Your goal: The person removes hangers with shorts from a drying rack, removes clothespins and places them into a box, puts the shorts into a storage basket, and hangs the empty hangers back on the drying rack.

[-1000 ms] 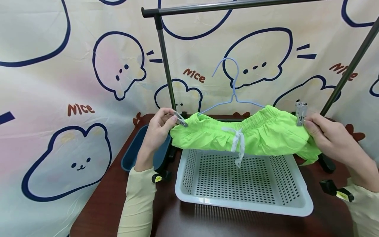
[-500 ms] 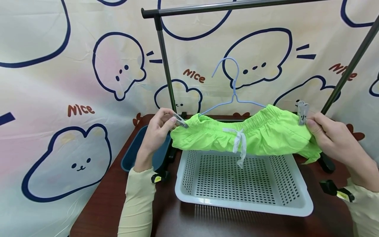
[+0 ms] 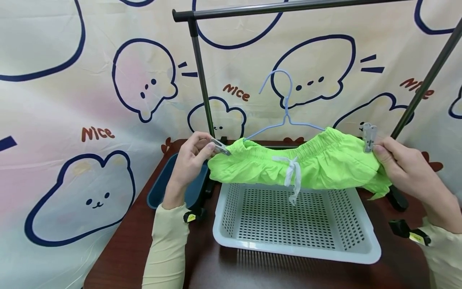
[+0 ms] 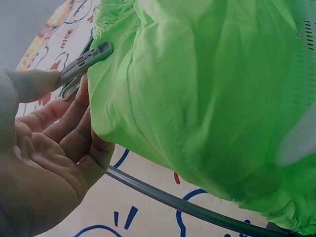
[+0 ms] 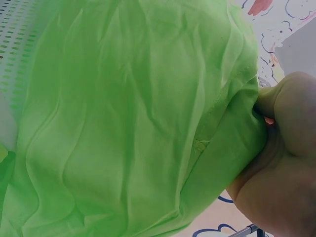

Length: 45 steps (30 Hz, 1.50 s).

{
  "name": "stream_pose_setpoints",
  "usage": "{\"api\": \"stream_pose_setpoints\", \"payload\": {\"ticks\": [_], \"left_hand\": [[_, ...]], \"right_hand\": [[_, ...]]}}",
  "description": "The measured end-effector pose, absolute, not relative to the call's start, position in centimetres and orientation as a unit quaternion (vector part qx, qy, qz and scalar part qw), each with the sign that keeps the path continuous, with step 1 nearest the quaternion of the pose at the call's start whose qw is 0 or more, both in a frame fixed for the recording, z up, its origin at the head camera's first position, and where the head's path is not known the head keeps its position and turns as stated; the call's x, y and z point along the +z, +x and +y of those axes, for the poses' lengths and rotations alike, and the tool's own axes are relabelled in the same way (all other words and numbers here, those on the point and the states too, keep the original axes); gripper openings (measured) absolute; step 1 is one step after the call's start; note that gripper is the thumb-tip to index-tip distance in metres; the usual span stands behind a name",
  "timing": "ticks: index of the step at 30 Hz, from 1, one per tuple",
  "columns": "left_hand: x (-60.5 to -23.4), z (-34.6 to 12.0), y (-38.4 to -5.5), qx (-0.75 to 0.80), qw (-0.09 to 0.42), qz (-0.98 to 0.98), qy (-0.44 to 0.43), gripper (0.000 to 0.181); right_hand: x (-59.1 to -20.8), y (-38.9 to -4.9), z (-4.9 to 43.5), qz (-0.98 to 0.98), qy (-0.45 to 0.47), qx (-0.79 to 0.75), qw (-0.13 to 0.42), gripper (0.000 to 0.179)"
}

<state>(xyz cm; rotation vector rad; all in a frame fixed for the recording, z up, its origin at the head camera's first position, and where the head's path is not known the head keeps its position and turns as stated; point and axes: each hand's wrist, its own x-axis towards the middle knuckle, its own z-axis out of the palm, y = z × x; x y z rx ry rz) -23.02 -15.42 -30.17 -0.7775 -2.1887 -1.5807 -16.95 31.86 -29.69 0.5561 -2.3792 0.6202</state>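
Two bare hands spread a lime-green garment (image 3: 260,164) across the middle of the head view. Its waistband is gathered into fine elastic ruffles, the thin cloth below puckers softly, and a white drawstring (image 3: 293,166) dangles in a limp bow. Behind the waistband rises a thin pale-blue hanger (image 3: 286,117), its curved hook high and free. Left of centre, the left hand (image 3: 187,162) pinches a smooth grey clip (image 3: 220,147) set aslant at the garment's corner. At right, the right hand (image 3: 409,172) grips bunched cloth just beside a second clip (image 3: 369,137), which stands nearly upright at the waistband. Lower centre holds a pale plastic basket (image 3: 296,253) with a rounded rim and rows of small perforations, on a glossy red-brown table (image 3: 119,249). A dark-blue bin (image 3: 159,190) with rounded corners sits left of it. The tubular metal rack (image 3: 252,10) crosses the top, before a creased backdrop (image 3: 54,120) of bold navy outlines.

In the left wrist view, the thumb presses the clip from upper left, other fingers curl beneath, and its slotted tip lies over the cloth's edge. Stitched seams run down the fabric; the dark tube slants below.

In the right wrist view, wrinkled, slightly sheer-looking cloth fills the left and centre; at right, thumb and fingers pinch its edge into deep folds.
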Motion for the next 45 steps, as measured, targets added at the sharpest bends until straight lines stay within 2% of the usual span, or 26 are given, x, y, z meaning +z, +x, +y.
{"api": "stream_pose_setpoints", "payload": {"ticks": [24,31,37,45], "left_hand": [[-30.3,-15.77,-23.35,-0.587,0.154,-0.746,-0.274,0.018],[-30.35,-15.9,-23.09,-0.574,0.174,-0.754,-0.267,0.016],[-30.29,-16.08,-23.1,-0.59,0.16,-0.737,-0.287,0.015],[-30.05,-16.28,-22.98,-0.585,0.168,-0.741,-0.285,0.018]], "right_hand": [[-29.33,-17.07,31.36,-0.88,0.225,0.241,0.343,0.015],[-29.19,-16.91,31.27,-0.88,0.223,0.237,0.346,0.015],[-29.37,-16.77,31.19,-0.88,0.227,0.23,0.347,0.014],[-29.52,-16.72,31.04,-0.872,0.234,0.232,0.363,0.014]]}}
